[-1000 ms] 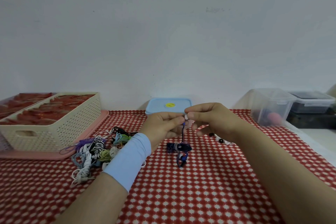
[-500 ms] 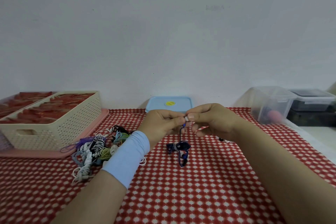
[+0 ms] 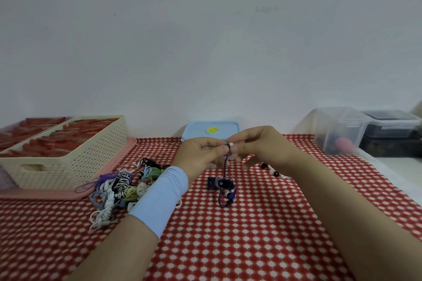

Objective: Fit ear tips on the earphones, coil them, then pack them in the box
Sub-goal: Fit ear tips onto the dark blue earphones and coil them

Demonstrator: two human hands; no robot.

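A: Earphones down on the red-checked cloth, middle of the table. Dark blue, lying in a loose bundle just below the hands.

B: And one strand of cable running straight up from that bundle into the fingers, clear of the cloth at the top end.

A: Left hand first: curled in, thumb and forefinger pinching the bud end of that strand. Pale blue sleeve round the wrist.

B: Right hand meeting it fingertip to fingertip, nipping a small white ear tip right at the bud. Tip against bud, touching. Seated or not, cannot tell from here.

A: Off to the left, a tangled pile of more cables: white, striped, green, purple. Lying just beside a cream perforated basket on a pink tray.

B: Red contents packed in rows in that basket, too blurred to name.

A: Behind the hands, against the wall, a box with a light blue lid and a yellow sticker on top.

B: Far right, a clear plastic tub, something pink and something blue inside. Beside it, dark lidded containers.

A: And a few small black and white pieces on the cloth just under the right wrist. Loose tips by the look.
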